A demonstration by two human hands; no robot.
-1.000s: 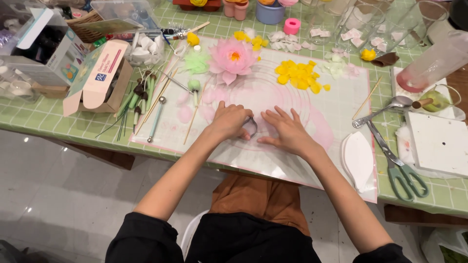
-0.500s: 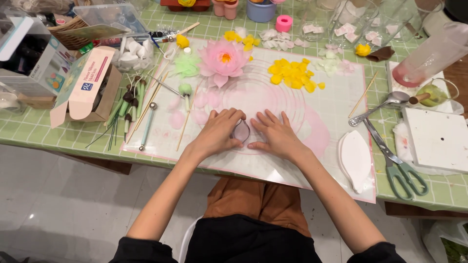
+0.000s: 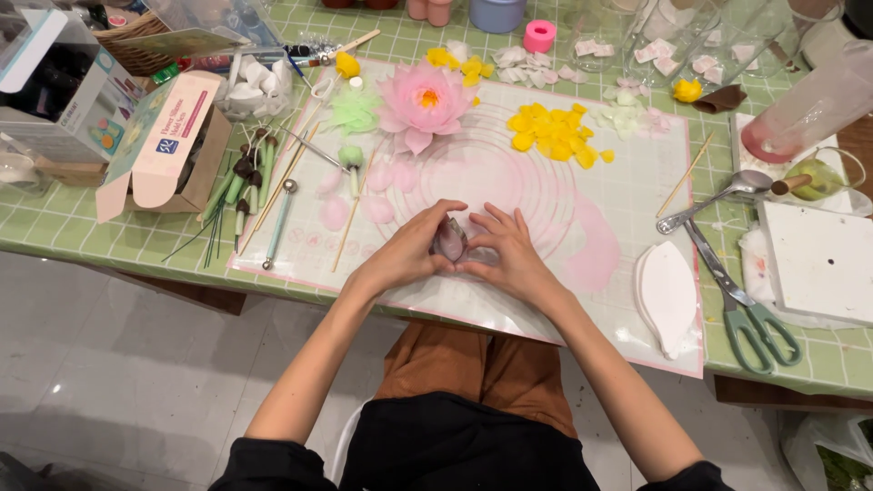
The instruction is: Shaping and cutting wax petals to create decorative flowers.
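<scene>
My left hand (image 3: pixel 407 252) and my right hand (image 3: pixel 506 251) meet over a translucent work mat (image 3: pixel 546 182) on the green tiled table. Together they pinch a small pale pink petal-shaped piece (image 3: pixel 449 242), held upright between the fingertips of both hands. A finished pink flower with a yellow centre (image 3: pixel 420 100) lies at the far side of the mat. Loose pink petals (image 3: pixel 364 195) lie just left of my hands, and yellow petals (image 3: pixel 555 135) sit farther back on the right.
Modelling tools and green stems (image 3: pixel 250 195) lie at the mat's left edge beside an open cardboard box (image 3: pixel 159 145). Green-handled scissors (image 3: pixel 746 309), a spoon (image 3: pixel 718 195), a white leaf-shaped mould (image 3: pixel 668 295) and a white square board (image 3: pixel 818 264) are on the right.
My hands have drawn closer together and lifted the pink piece upright between the fingertips; earlier it lay flatter on the mat. The camera view has shifted slightly.
</scene>
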